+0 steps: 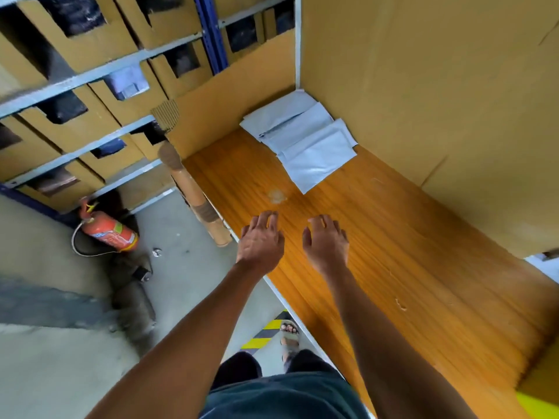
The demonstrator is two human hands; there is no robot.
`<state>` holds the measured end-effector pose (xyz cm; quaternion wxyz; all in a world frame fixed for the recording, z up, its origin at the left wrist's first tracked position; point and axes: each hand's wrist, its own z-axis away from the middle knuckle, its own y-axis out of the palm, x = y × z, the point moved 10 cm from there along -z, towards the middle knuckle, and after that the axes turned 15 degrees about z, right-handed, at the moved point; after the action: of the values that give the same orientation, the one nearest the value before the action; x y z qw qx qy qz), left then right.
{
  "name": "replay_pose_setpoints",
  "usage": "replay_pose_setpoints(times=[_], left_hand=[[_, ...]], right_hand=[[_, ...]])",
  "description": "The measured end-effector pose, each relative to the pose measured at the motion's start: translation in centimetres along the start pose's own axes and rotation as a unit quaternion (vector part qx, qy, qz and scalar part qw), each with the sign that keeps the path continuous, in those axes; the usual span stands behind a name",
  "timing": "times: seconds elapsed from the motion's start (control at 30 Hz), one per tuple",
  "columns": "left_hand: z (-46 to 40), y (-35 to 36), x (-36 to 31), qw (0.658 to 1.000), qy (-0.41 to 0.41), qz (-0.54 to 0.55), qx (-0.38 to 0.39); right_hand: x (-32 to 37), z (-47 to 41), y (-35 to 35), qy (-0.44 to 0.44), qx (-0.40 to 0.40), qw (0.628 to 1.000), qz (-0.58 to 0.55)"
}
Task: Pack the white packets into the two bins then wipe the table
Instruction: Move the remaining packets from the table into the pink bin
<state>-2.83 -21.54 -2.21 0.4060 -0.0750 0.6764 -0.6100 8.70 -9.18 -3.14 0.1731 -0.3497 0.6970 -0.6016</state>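
A: So what's there, left to right?
B: Red fire extinguisher (112,234) on the floor, then left hand (260,241) and right hand (326,243) over the orange wooden table (408,267), fingers loose, holding nothing

A: Packets?
B: Overlapping white flat packets (305,137) in the table's far corner against the cardboard wall (438,71), well beyond both hands

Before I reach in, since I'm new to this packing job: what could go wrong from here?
The white packets lie fanned and overlapping in the far corner against the cardboard wall; grabbing them together, with both the left hand and the right hand empty, may let some slip loose. The pale smear on the table sits between hands and packets, so dragging packets back could soil them. No bins are clearly in view.
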Motion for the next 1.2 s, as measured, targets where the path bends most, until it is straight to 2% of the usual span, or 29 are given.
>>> replay_pose_setpoints(times=[0.13, 0.33, 0.6, 0.77, 0.97, 1.2], left_hand=[[-4.1, -0.8, 0.2, 1.0, 0.006, 0.005, -0.002], [-11.4, -1.7, 0.2, 0.999, 0.032, 0.015, 0.018], [-21.9, -2.5, 0.1, 0.989, 0.141, 0.026, 0.022], [-27.6, -3.4, -0.6, 0.98, 0.19, 0.052, 0.034], [-31.0, -2.5, -2.2, 0.966, 0.241, 0.046, 0.08], [-31.5, -0.5, -4.0, 0.945, 0.296, -0.042, 0.132]], right_hand=[[-0.7, -3.4, 0.5, 0.026, -0.012, 1.0, 0.002], [-1.3, -9.1, 2.8, 0.084, 0.033, 0.996, 0.001], [1.4, -17.1, 4.3, 0.153, 0.07, 0.985, 0.029], [3.0, -20.8, 7.2, 0.192, 0.138, 0.971, 0.014], [1.5, -20.5, 8.5, 0.285, 0.169, 0.943, 0.032], [-1.4, -16.5, 8.5, 0.37, 0.22, 0.9, 0.07]])
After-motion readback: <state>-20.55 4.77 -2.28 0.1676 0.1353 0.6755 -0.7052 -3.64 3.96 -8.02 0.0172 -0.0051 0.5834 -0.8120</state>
